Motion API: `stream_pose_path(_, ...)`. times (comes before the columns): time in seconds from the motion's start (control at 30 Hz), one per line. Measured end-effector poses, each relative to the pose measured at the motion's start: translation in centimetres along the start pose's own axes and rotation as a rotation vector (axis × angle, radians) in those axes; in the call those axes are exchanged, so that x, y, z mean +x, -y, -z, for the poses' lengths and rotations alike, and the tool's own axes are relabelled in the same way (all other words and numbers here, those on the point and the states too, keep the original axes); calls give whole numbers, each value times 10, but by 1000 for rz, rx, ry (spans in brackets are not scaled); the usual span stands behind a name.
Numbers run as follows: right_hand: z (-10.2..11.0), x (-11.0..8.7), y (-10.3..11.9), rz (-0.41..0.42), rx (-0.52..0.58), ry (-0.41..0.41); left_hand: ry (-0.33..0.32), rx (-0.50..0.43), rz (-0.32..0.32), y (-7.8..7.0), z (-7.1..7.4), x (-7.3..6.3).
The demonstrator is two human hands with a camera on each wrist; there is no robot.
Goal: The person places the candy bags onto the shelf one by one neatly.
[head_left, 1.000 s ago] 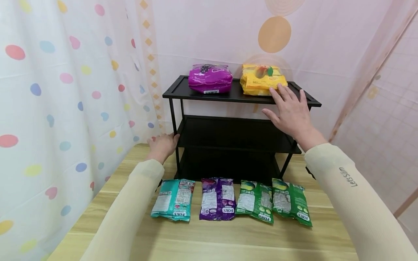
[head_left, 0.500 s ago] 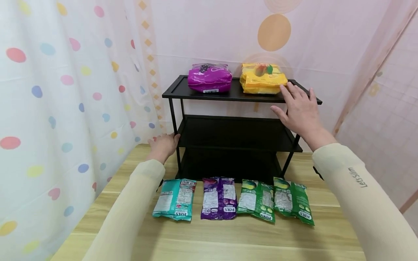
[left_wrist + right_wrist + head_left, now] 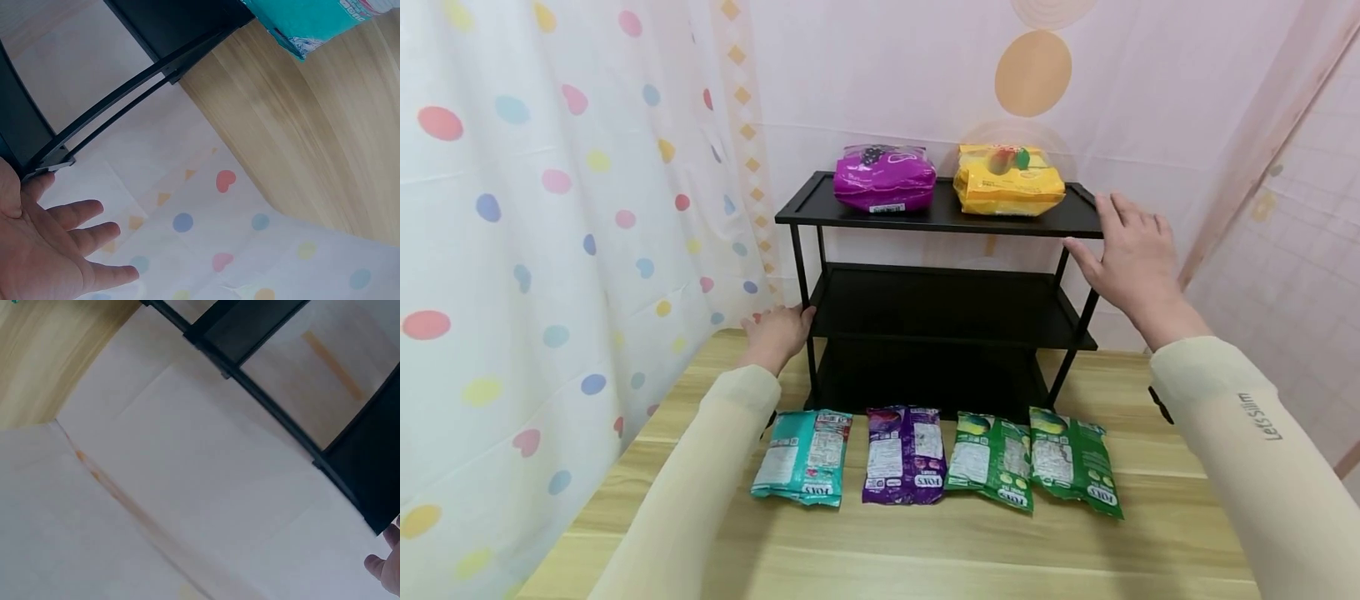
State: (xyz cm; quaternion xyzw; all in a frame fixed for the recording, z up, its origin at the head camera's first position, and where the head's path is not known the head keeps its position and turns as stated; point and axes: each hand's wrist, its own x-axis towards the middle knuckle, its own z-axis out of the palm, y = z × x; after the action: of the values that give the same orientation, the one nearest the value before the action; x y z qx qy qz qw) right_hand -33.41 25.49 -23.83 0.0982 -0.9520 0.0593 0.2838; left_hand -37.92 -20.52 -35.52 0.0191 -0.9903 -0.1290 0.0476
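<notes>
A black three-tier rack (image 3: 940,304) stands on the wooden table. On its top shelf sit a magenta bag (image 3: 885,179) and a yellow bag (image 3: 1009,183) with a fruit picture. My left hand (image 3: 777,335) is at the rack's left side by the middle shelf, thumb at the post; in the left wrist view its fingers (image 3: 94,237) are spread, mostly straight. The right hand (image 3: 1137,265) is at the top shelf's right end, covering that corner, with extended fingers, apart from the yellow bag. Only part of this hand (image 3: 389,565) shows in the right wrist view.
In front of the rack lie a teal packet (image 3: 802,458), a purple packet (image 3: 904,457) and two green packets (image 3: 990,462), side by side on the table (image 3: 925,550). A dotted curtain (image 3: 572,250) hangs left; a pink cloth (image 3: 880,75) hangs behind.
My right hand has moved rightward, away from the yellow bag's front to the top shelf's right end. The left hand stays at the rack's left post.
</notes>
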Motion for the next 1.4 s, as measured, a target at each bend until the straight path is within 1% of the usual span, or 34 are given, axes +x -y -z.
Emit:
stream_pose_path(0.2,-4,-7,-21,-64,57,-21,-2,5,-11,1,1,-2)
stream_pose_path(0.3,-8,-12,-31,-75,83,-36,-3,5,-13,1,1,-3)
stream_pose_path(0.43,-14,-17,-40,-110,103,-13,-3,11,-13,1,2,-3)
stream_pose_path(0.6,-19,-22,-45,-156,108,14,-17,15,-11,3,2,-3)
stream_pose_path(0.8,-27,-31,-56,-176,120,51,-10,13,-14,4,1,-4)
stream_pose_path(1.0,-41,-45,-71,-186,130,78,-8,18,-11,3,0,-2)
stream_pose_path(1.17,-54,-61,-84,-189,106,131,1,20,-6,-1,0,-1)
stream_pose_path(1.27,-61,-69,-88,-188,80,170,3,18,-8,-2,1,-1)
stream_pose_path(1.4,-70,-79,-89,-193,90,259,2,11,-6,-2,3,-3)
